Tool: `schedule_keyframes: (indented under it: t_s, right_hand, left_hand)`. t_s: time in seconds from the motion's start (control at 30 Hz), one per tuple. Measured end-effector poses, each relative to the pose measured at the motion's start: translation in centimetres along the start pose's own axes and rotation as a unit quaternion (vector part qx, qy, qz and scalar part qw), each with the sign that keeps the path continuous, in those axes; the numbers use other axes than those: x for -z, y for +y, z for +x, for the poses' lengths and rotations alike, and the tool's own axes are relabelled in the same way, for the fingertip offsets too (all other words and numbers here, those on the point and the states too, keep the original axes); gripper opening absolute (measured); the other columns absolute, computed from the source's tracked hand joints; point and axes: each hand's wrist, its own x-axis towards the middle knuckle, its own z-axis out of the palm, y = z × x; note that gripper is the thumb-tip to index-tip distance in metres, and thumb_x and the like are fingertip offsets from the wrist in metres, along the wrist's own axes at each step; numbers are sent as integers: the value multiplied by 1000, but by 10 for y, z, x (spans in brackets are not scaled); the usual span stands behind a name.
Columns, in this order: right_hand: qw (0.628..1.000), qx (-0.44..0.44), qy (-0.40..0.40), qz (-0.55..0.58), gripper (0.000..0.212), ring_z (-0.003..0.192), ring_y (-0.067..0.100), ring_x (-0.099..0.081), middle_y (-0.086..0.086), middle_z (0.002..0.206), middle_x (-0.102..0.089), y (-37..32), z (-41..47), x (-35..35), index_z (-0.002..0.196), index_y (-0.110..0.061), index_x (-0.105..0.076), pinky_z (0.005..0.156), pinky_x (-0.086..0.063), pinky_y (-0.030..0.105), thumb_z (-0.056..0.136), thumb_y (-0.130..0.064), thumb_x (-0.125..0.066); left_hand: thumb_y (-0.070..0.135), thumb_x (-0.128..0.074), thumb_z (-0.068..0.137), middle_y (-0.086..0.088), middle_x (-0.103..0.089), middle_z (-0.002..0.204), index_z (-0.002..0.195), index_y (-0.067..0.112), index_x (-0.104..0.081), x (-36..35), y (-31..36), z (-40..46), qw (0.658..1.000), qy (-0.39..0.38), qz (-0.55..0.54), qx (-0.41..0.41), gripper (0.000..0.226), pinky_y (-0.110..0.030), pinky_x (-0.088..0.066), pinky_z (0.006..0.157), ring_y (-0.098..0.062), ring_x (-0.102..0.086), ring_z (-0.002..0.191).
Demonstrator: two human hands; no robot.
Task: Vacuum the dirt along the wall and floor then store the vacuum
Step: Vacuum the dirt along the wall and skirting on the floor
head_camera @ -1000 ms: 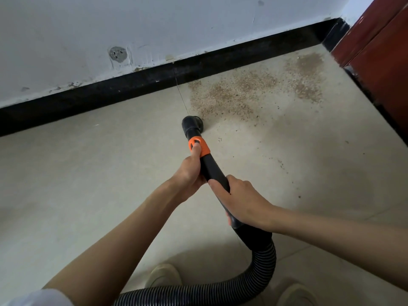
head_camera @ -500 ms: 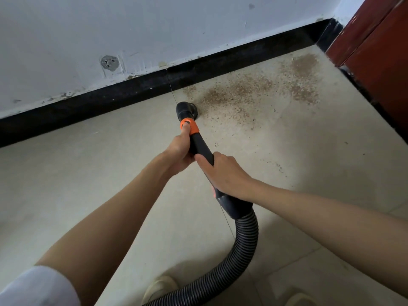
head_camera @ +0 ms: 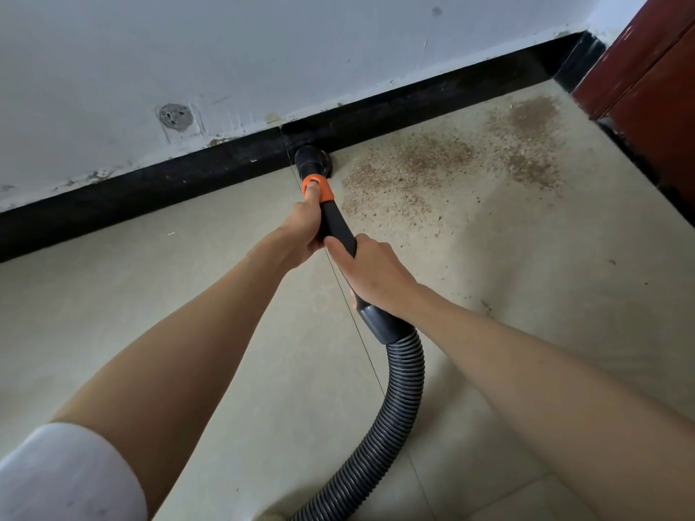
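The round black vacuum nozzle [head_camera: 313, 162] has advanced to the skirting, frame centre; left hand [head_camera: 301, 235] and right hand [head_camera: 372, 270] clench the stiff, light-looking black wand [head_camera: 334, 223].

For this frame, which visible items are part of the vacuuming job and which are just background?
Part of the job:
- black vacuum nozzle with orange collar, at the baseboard
- ribbed black hose
- brown dirt scattered on the floor
- left hand and right hand, both gripping the wand
- black baseboard

Background:
- round patched hole in the white wall
- red-brown wooden door
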Motion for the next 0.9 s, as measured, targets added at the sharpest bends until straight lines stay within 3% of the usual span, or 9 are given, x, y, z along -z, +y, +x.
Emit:
schedule_keyframes:
  t_s: [0.23, 0.4, 0.67, 0.9]
  right_hand:
    - [1000, -15, 21, 11, 46, 67, 31, -67, 11, 75, -64, 11, 3, 2, 91, -12, -48, 68, -56, 43, 96, -57, -38]
    - [999, -26, 25, 32, 42, 65, 31, -69, 9, 72, -62, 14, 1, 10, 82, -16, -46, 67, -56, 42, 95, -56, -39]
    - [999, -47, -9, 18, 45, 54, 26, -67, 6, 63, -61, 32, -42, 12, 82, -15, -46, 58, -52, 33, 94, -57, -38]
    - [998, -61, -30, -17, 46, 49, 20, -61, 6, 64, -61, 43, -81, 12, 83, -15, -44, 64, -53, 35, 95, -59, -35]
  left_hand:
    - [49, -29, 99, -7, -54, 91, 109, 5, -43, -11, -1, 6, 1000, -17, 19, -6, 47, -25, -50, 66, -16, -56, 79]
    - [48, -30, 100, -7, -54, 89, 111, 5, -42, -21, 4, 1, 999, -37, 19, -3, 46, -25, -50, 65, -16, -55, 78]
    - [48, -30, 99, -9, -55, 94, 109, 4, -42, -21, -28, -28, 996, -87, -13, 28, 46, -27, -52, 70, -18, -57, 83]
    - [49, -30, 99, -9, -56, 95, 112, 4, -44, -23, -55, -54, 993, -106, -25, 39, 49, -28, -51, 70, -18, -58, 85]
